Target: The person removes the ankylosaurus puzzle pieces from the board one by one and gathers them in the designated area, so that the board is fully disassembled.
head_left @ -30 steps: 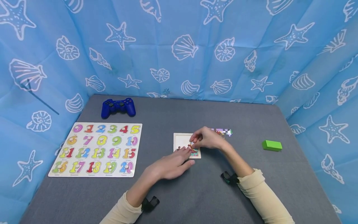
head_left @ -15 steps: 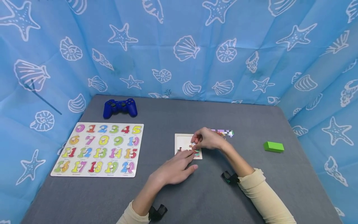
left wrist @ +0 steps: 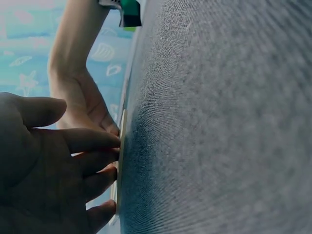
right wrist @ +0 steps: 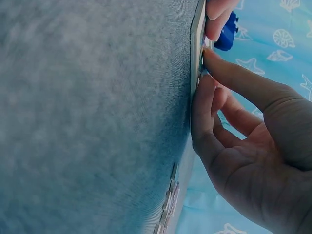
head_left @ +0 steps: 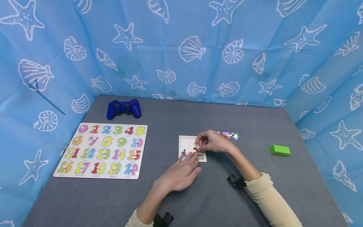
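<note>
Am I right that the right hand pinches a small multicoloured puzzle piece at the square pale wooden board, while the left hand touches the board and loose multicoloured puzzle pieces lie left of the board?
Not quite: in the head view, the loose multicoloured puzzle pieces lie to the right of the square pale wooden board. The rest stands.

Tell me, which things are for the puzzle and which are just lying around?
For the puzzle:
small square tray
puzzle pieces in or over it
loose pieces to its right

Probably just lying around:
blue controller
number board
green block
</note>
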A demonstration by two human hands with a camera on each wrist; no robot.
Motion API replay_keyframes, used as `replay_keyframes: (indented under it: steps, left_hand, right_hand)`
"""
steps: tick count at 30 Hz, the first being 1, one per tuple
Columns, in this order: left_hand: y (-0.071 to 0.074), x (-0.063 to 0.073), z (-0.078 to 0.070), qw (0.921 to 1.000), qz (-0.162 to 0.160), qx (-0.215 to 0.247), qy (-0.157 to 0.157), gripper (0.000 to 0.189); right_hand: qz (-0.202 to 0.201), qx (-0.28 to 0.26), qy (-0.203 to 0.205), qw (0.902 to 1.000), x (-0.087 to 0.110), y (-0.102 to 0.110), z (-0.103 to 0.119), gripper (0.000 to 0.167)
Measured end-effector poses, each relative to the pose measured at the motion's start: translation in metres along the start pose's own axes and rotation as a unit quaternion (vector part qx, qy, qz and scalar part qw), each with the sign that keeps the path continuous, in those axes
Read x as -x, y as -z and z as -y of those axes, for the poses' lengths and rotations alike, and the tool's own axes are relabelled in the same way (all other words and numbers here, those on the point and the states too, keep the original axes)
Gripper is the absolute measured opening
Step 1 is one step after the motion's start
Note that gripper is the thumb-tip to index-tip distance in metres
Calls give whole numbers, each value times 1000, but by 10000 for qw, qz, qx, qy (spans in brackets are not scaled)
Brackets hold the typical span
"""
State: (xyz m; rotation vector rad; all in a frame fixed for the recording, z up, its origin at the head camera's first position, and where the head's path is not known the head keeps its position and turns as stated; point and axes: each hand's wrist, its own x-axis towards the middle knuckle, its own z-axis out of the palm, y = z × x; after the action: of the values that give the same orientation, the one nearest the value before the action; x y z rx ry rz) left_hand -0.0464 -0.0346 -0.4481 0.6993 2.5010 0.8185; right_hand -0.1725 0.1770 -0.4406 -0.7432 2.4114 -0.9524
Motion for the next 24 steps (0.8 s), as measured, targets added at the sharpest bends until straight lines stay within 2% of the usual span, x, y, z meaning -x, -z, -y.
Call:
replay_keyframes:
  steps: [3, 8, 10, 12, 18, 24]
  left_hand:
    - [-6, -3, 7, 9999, -68, -44, -113, 61]
    - [-6, -2, 10, 9995, -138, -104, -251, 63]
    - [1, 1, 4, 9998, -87, -40, -196, 61]
    - [0, 0, 4, 9998, -75, -88, -169, 59]
    - [1, 0, 3, 9998, -3, -129, -124, 58]
    - [-2, 1, 8, 9991, -113, -188, -358, 59]
  right_hand:
    - [29, -76, 83, 9999, 2, 1, 1, 15]
    - [78, -188, 288, 9994, 4, 2, 1, 10]
    - [124, -272, 380, 9988, 6, 2, 1, 9]
    - [158, -405, 429, 9981, 7, 3, 0, 8]
    - [69, -950, 308, 9950, 14, 7, -8, 10]
    - [-68, -1086, 84, 9940, 28, 15, -15, 14]
